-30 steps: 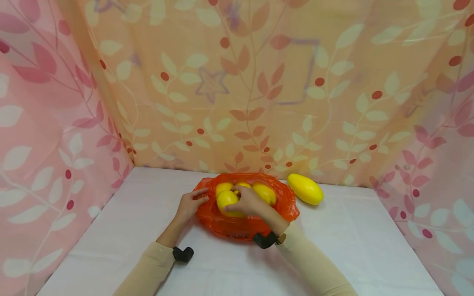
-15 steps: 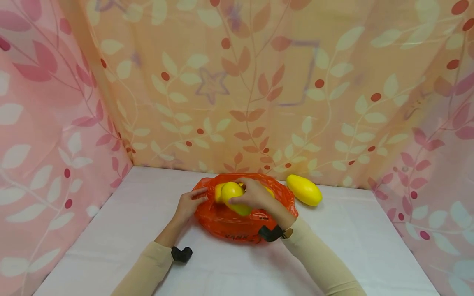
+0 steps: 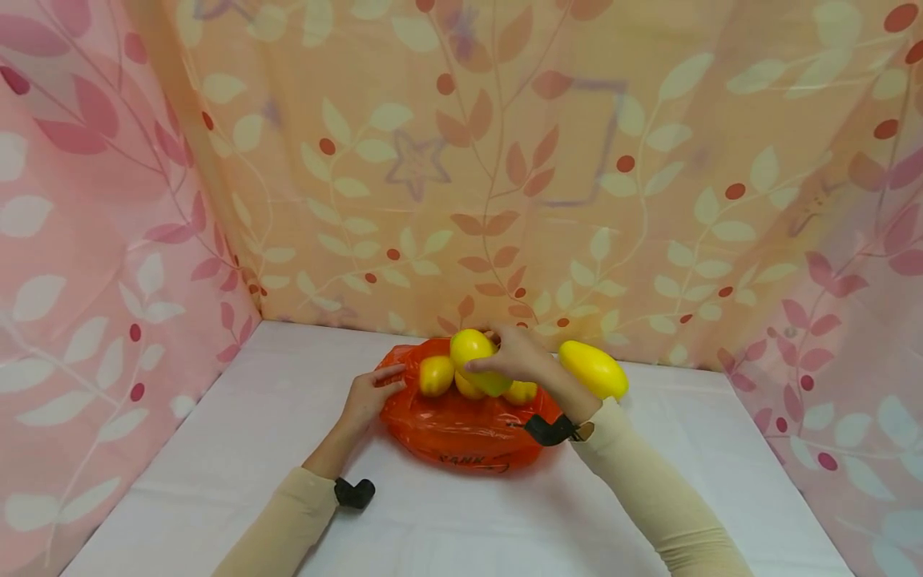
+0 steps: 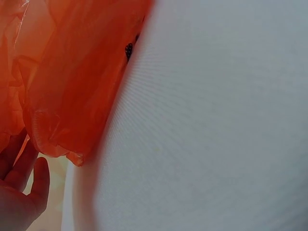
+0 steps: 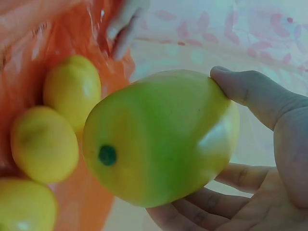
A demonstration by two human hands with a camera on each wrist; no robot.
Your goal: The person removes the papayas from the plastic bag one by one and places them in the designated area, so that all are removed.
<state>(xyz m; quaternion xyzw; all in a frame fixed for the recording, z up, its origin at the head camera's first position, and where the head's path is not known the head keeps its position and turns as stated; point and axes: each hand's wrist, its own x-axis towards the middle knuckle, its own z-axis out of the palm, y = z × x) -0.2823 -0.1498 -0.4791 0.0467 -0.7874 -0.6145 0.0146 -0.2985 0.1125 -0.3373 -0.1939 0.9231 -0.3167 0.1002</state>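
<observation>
My right hand [image 3: 521,353] holds a yellow-green mango [image 3: 472,349] over the red plastic bag [image 3: 447,437], fingers along one side and thumb on the other. The right wrist view shows this mango [image 5: 163,139] close up, with a dark stem spot at its end. Under it, three yellow fruits [image 3: 436,377] sit in the mouth of the bag. At the bag's left edge, my left hand [image 3: 365,398] touches the plastic with extended fingers. Its thumb stands apart from the bag [image 4: 72,91] in the left wrist view.
A longer yellow fruit [image 3: 594,369] lies on the white-covered table [image 3: 671,473], right of the bag near the back. Floral cloth [image 3: 346,200] rises behind the table and along both sides.
My right hand has lifted the mango up out of the bag and moved slightly right and back. The fruits beneath are now uncovered. My left hand has stayed at the bag's edge.
</observation>
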